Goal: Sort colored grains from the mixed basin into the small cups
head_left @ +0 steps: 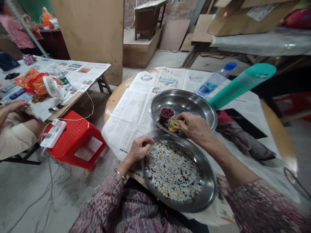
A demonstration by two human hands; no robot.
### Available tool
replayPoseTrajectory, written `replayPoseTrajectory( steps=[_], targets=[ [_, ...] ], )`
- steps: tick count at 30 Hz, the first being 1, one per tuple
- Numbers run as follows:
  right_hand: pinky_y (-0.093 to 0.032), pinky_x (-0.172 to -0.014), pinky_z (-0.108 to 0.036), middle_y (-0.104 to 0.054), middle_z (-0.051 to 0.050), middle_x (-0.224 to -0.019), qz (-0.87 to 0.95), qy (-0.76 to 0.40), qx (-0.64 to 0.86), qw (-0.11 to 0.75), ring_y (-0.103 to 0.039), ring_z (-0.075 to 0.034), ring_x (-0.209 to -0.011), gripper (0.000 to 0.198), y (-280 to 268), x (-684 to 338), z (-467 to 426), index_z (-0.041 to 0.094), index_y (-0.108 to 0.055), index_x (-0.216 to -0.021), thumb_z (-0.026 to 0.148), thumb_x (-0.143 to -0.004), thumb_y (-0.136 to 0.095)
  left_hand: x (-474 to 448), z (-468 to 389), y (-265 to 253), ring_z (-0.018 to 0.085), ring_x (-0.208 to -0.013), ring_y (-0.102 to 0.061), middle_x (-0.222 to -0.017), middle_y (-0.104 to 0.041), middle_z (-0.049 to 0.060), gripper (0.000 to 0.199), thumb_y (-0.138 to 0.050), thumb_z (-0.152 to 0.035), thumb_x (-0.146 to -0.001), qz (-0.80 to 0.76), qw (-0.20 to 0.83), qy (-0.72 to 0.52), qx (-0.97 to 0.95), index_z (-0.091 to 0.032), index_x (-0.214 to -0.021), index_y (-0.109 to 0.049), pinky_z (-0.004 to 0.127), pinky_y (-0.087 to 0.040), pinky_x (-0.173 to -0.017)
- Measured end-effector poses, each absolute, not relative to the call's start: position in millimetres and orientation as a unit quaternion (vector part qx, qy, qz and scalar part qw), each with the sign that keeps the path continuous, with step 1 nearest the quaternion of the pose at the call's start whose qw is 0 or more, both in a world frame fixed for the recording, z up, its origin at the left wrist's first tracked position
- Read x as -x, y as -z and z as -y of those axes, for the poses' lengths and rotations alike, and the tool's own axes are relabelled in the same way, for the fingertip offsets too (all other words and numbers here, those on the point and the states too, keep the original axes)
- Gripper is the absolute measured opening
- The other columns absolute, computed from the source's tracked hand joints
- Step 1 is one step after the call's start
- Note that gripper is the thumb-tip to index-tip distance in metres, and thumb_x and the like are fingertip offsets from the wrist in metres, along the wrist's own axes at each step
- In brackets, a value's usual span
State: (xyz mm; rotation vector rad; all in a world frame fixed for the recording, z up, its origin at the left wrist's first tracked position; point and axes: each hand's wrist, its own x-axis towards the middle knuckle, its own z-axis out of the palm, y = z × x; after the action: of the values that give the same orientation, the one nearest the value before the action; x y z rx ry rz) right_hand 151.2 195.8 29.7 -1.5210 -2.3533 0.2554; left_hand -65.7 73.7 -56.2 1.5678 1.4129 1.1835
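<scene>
Newspaper [94, 68] is spread over the side table at left, presumably to keep its top clean, and a co-worker's hand [18, 105] is rested near the edge. A small white fan [51, 86] is stood close by. On the red stool [73, 142], a power strip [53, 133] is laid, probably so that it is kept off the floor and within reach of the cords.

At the round table [116, 94], the rim of the near basin [209, 192] is grasped by the left hand [139, 149], its fingers curled at the upper-left edge, seemingly to steady it. White grain mixed with dark and yellow bits [172, 173] is held in that basin. Just beyond, the far basin [191, 97] is set, where a cup of red beans [167, 112] is stood, likely so that spills are caught. Beside it, a small cup of yellow bits [173, 125] is pinched between the thumb and fingers of the right hand [194, 124]; whether it touches the basin cannot be told. Farther right, a water bottle [216, 79] and a green tube [243, 85] are placed, apparently out of the way.
</scene>
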Motion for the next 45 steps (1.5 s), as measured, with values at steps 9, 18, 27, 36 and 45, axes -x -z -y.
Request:
replayPoseTrajectory(
  steps=[9, 18, 27, 36, 45],
  targets=[
    [-0.047, -0.071, -0.028, -0.069, -0.004, -0.089, 0.91, -0.254, 0.307, 0.115, -0.064, -0.017, -0.081, 0.018, -2.6, -147.7, -48.3, 0.021, -0.064, -0.093, 0.011, -0.09, -0.049, 65.6, -74.1, 53.6, 0.01, -0.063, -0.05, -0.075, -0.067, 0.0, 0.02, -0.058, -0.007, -0.081, -0.55, 0.353, -0.452, -0.607, -0.014, -0.091, -0.074, 0.022, -0.04, -0.063],
    [-0.044, -0.072, -0.029, -0.067, -0.005, -0.088, 0.92, -0.167, 0.35, 0.059, -0.062, -0.017, -0.081, 0.019, 29.4, -159.4, -53.7, 0.02, -0.064, -0.09, 0.014, -0.096, -0.046, 65.0, -74.4, 51.3, 0.01, -0.06, -0.048, -0.065, -0.06, -0.003, 0.017, -0.059, -0.01, -0.081, -0.553, 0.351, -0.456, -0.602, -0.014, -0.089, -0.073, 0.021, -0.039, -0.061],
    [-0.045, -0.088, -0.042, -0.066, -0.014, -0.112, 0.894, -0.087, 0.413, 0.15, -0.055, -0.03, -0.106, 0.026, 28.7, -108.6, -78.6, 0.02, -0.063, -0.111, 0.036, -0.092, -0.059, 65.0, -76.1, 51.1, 0.011, -0.068, -0.055, -0.075, -0.067, 0.0, 0.02, -0.058, -0.01, -0.081, -0.557, 0.358, -0.447, -0.602, -0.015, -0.092, -0.073, 0.022, -0.045, -0.068],
    [-0.04, -0.086, -0.039, -0.066, -0.006, -0.094, 0.955, -0.148, 0.251, 0.054, -0.053, -0.022, -0.092, 0.008, 21.6, -136.4, -57.2, 0.02, -0.064, -0.084, 0.013, -0.082, -0.059, 64.4, -76.7, 51.5, 0.009, -0.061, -0.047, -0.069, -0.061, -0.003, 0.017, -0.059, -0.009, -0.079, -0.545, 0.361, -0.46, -0.601, -0.014, -0.088, -0.073, 0.021, -0.038, -0.061],
    [-0.047, -0.091, -0.041, -0.068, -0.012, -0.106, 0.852, -0.082, 0.494, 0.151, -0.057, -0.028, -0.103, 0.025, 30.6, -183.4, -84.8, 0.02, -0.068, -0.108, 0.026, -0.094, -0.048, 65.4, -77.2, 54.1, 0.01, -0.062, -0.046, -0.068, -0.059, -0.003, 0.014, -0.061, -0.012, -0.081, -0.547, 0.355, -0.457, -0.605, -0.014, -0.088, -0.073, 0.021, -0.038, -0.061]
  ],
)
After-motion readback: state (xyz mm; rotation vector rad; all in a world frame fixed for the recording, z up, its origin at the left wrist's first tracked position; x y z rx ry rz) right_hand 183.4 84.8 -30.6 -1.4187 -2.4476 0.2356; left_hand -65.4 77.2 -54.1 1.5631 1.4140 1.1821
